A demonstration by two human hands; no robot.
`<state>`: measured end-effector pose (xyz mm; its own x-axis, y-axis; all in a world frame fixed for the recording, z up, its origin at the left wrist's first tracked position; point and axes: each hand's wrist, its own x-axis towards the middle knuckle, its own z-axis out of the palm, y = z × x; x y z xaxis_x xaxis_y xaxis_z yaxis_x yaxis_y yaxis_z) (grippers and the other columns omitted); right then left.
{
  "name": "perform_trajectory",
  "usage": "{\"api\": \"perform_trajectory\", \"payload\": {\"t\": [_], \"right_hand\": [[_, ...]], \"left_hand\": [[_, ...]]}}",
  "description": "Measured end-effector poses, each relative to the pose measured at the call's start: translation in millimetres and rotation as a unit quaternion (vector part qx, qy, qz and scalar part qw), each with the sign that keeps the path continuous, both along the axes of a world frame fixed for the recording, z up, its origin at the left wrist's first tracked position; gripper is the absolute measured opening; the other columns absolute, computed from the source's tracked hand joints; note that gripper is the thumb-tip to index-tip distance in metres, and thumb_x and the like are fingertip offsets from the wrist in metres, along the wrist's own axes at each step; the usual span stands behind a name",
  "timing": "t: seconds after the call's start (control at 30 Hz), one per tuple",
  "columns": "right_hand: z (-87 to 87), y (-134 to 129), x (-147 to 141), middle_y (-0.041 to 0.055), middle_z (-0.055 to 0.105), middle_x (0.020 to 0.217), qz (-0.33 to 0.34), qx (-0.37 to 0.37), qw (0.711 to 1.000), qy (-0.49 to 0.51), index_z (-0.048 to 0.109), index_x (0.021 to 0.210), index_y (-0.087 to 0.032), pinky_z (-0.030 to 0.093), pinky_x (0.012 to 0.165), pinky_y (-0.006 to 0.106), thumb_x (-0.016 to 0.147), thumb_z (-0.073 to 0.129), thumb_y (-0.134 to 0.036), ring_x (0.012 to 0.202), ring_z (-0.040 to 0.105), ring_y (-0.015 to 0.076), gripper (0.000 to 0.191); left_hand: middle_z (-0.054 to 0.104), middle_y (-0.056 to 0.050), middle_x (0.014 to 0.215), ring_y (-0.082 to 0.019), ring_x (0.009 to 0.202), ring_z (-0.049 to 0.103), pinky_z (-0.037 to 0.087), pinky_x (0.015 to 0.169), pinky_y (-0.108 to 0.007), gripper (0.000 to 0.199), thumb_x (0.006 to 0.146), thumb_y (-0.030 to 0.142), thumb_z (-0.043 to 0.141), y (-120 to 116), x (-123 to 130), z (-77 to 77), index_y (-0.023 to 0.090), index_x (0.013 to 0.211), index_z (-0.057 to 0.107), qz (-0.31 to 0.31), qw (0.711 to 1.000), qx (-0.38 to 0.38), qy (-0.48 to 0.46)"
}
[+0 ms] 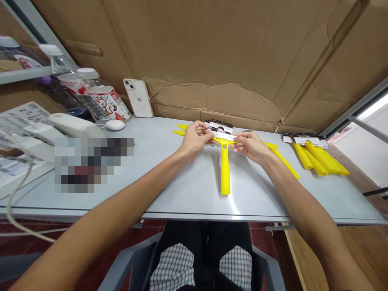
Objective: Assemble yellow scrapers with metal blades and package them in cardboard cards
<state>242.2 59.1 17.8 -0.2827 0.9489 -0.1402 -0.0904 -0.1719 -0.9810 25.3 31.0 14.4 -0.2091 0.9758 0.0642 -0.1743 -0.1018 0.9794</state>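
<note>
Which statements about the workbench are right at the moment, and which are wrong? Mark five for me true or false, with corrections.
1. The left hand and right hand both hold the head of the T-shaped yellow tool. True.
2. The tool's handle points away from the person. False: the handle points toward the near edge of the table.
3. The phone stands upright in front of the cardboard. True.
4. The rounded white object lies to the right of both hands. False: the rounded white object lies to their left.
5. Several yellow handles lie together right of the right hand. True.
</note>
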Motion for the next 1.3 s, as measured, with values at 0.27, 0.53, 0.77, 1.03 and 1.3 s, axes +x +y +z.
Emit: {"api": "perform_trajectory", "payload": {"t": [0.27, 0.53, 0.77, 1.03, 1.3], "right_hand": [[-4.5, -4, -9, 0.0075, 0.076, 0.075, -0.036, 0.073, 0.997, -0.012, 0.077, 0.091, -0.01, 0.06, 0.055, 0.025, 0.084, 0.074, -0.001, 0.057, 0.069, 0.0135, 0.012], [-8.9, -2, -9, 0.0075, 0.075, 0.077, -0.048, 0.076, 0.995, -0.036, 0.076, 0.089, -0.012, 0.057, 0.049, 0.024, 0.084, 0.075, -0.004, 0.056, 0.066, 0.0126, 0.009], [-11.2, 0, -7, 0.0095, 0.076, 0.088, -0.04, 0.067, 0.997, -0.01, 0.078, 0.093, -0.011, 0.062, 0.054, 0.025, 0.084, 0.079, -0.008, 0.063, 0.07, 0.0139, 0.009], [-10.6, 0, -8, 0.0114, 0.079, 0.084, -0.048, 0.067, 0.997, -0.013, 0.077, 0.091, -0.01, 0.062, 0.054, 0.024, 0.083, 0.079, -0.005, 0.059, 0.07, 0.0134, 0.01], [-4.3, 1, -3, 0.0087, 0.075, 0.079, -0.058, 0.067, 0.996, -0.02, 0.076, 0.089, -0.011, 0.063, 0.058, 0.026, 0.082, 0.078, -0.004, 0.061, 0.07, 0.0138, 0.01]], "left_hand": [[0.074, -0.007, 0.08, -0.017, 0.069, 0.075, 0.065, 0.072, -0.032, 0.019, 0.082, 0.002, 0.071, 4, -3, -0.1, 0.017, 0.084, 0.059, -0.08, 0.987, -0.123, -0.061], [0.073, 0.001, 0.07, -0.015, 0.058, 0.071, 0.06, 0.065, -0.028, 0.031, 0.085, -0.004, 0.069, 0, -3, 4.5, 0.019, 0.102, 0.057, -0.065, 0.992, -0.075, 0.072], [0.067, 0.007, 0.065, -0.013, 0.053, 0.069, 0.059, 0.064, -0.027, 0.032, 0.086, -0.007, 0.066, -3, -2, 10.5, 0.02, 0.097, 0.052, -0.054, 0.991, -0.051, 0.107], [0.074, -0.003, 0.076, -0.018, 0.07, 0.073, 0.063, 0.068, -0.033, 0.027, 0.084, 0.003, 0.072, 9, -13, 4.4, 0.018, 0.102, 0.06, -0.1, 0.987, -0.064, 0.104], [0.079, -0.009, 0.098, -0.027, 0.091, 0.074, 0.059, 0.093, -0.041, 0.018, 0.074, 0.014, 0.077, 37, -82, 11.0, 0.022, 0.09, 0.072, 0.047, 0.913, 0.074, 0.399]]}}
